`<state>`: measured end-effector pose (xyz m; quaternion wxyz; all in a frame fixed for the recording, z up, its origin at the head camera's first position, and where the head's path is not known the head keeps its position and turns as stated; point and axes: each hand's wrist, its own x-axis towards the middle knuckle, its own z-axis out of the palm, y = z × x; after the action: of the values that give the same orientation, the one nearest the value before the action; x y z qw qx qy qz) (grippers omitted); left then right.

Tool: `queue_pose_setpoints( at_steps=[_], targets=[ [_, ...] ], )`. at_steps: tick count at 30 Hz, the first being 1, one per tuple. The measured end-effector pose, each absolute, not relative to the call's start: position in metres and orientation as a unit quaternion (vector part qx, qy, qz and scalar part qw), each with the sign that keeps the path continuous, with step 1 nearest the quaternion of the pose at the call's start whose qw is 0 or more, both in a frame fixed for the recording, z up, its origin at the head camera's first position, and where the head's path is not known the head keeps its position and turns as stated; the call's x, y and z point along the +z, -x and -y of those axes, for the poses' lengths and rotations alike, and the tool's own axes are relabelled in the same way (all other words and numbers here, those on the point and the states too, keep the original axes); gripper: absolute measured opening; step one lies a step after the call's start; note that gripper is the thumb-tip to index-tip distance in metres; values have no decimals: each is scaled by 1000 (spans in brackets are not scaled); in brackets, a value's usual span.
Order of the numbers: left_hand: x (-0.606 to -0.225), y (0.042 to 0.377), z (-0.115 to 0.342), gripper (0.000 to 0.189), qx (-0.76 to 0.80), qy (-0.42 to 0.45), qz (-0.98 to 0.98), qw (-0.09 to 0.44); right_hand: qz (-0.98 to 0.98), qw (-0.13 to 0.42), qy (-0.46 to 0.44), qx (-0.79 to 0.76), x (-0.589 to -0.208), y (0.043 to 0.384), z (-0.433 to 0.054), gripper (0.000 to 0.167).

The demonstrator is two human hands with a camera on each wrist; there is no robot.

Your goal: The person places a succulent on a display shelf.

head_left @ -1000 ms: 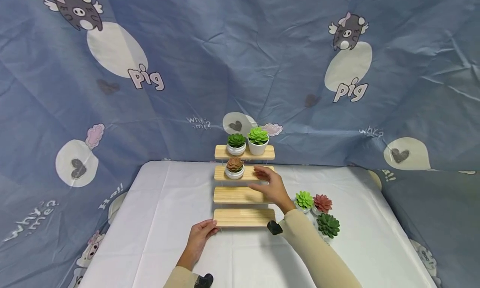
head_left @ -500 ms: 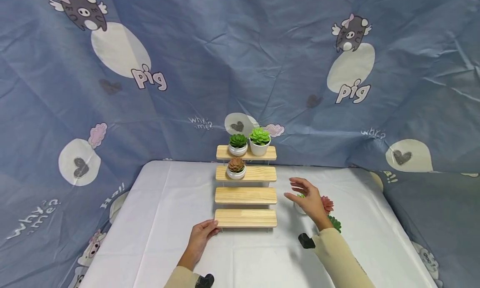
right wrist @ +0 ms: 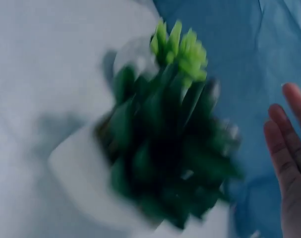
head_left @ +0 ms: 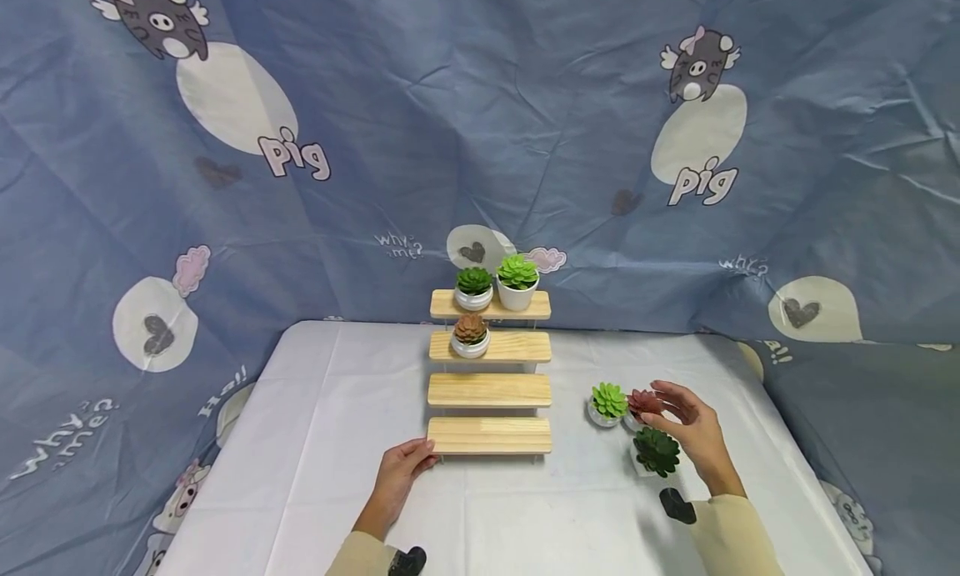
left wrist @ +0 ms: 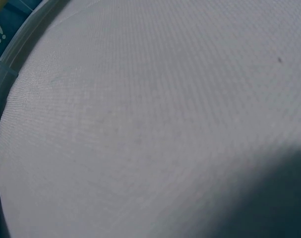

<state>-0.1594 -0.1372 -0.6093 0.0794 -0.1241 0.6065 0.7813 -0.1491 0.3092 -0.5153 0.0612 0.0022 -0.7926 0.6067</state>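
Observation:
At the lower left corner of a four-tier wooden stand [head_left: 491, 436], my left hand [head_left: 399, 476] grips the bottom shelf's edge between thumb and fingers. Over on the right, my right hand [head_left: 693, 434] has its fingers and thumb apart, close beside a red succulent [head_left: 642, 403] whose pot is partly hidden. Just in front of that one is a dark green succulent [head_left: 656, 453] in a white pot, large and blurred in the right wrist view. A light green succulent [head_left: 609, 399] stands to its left. The left wrist view holds mostly white cloth.
The stand's top shelf bears a green succulent [head_left: 474, 282] and a taller light green one [head_left: 517, 274]. A brown succulent [head_left: 470, 330] sits on the left of the second shelf. Blue printed fabric [head_left: 480, 142] hangs behind the white-covered table [head_left: 360, 393].
My right hand has left the second shelf and moved right and down to the succulents on the table. My left hand keeps its place on the stand.

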Motion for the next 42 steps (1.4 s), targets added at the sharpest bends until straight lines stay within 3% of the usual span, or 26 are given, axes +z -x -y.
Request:
queue_pose_setpoints(
  at_steps=[7, 23, 42],
  targets=[
    [-610, 159, 138, 24, 781, 127, -607, 78, 754, 71, 5, 653, -539, 131, -324, 69],
    [-608, 161, 138, 23, 783, 123, -605, 75, 762, -40, 125, 634, -586, 111, -318, 103],
    [-609, 160, 137, 20, 783, 131, -603, 79, 776, -33, 178, 605, -600, 112, -309, 90]
  ],
)
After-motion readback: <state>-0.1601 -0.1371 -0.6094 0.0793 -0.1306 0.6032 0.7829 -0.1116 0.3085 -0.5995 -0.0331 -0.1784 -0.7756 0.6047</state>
